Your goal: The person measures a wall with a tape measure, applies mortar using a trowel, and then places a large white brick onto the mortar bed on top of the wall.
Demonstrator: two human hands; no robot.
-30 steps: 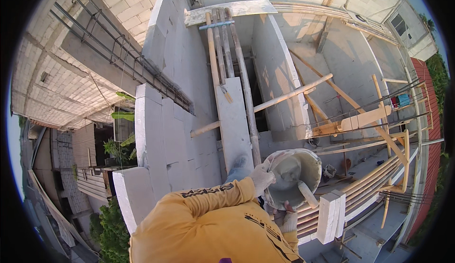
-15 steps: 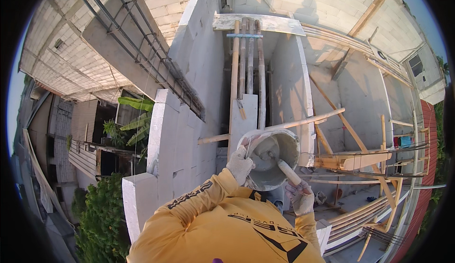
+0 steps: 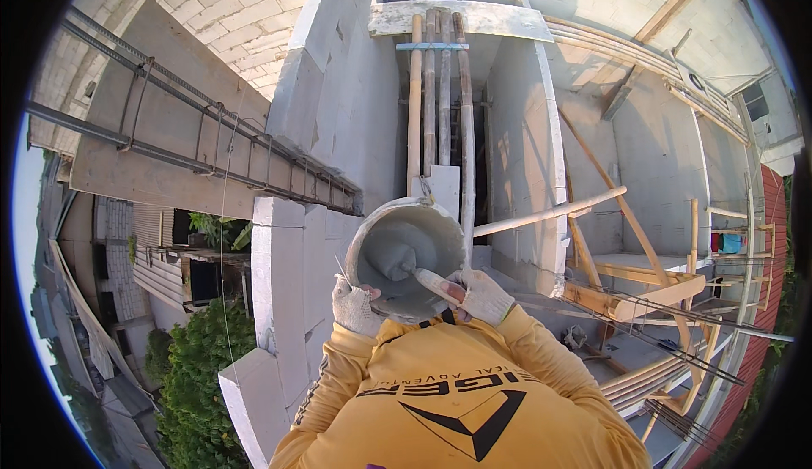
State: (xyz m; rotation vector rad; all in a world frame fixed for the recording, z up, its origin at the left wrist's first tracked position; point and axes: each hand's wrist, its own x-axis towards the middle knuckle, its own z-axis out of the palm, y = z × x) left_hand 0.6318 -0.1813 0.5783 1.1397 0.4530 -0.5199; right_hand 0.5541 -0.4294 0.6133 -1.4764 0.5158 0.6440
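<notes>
A grey, mortar-stained bucket (image 3: 423,219) is tilted in front of my chest, its mouth facing me. My left hand (image 3: 356,307), in a whitish knit glove, grips the bucket's near-left rim, with a thin wire sticking up beside the fingers. My right hand (image 3: 484,296), gloved with bare fingertips, is closed around the pale handle of a trowel (image 3: 433,284). The trowel's head reaches into the bucket, against the grey mortar (image 3: 389,259) inside, which hides its shape.
Bamboo poles (image 3: 430,105) run away beyond the bucket, between pale block walls. At left, a steel rebar cage (image 3: 211,118) lies by a board, near a block wall top (image 3: 279,215). Timber and bamboo scaffolding (image 3: 655,296) stands over a lower floor at right.
The bucket has moved left and tipped more toward me. My left hand has shifted lower along its rim. My right hand has swung left and up, still holding the trowel. My view has turned.
</notes>
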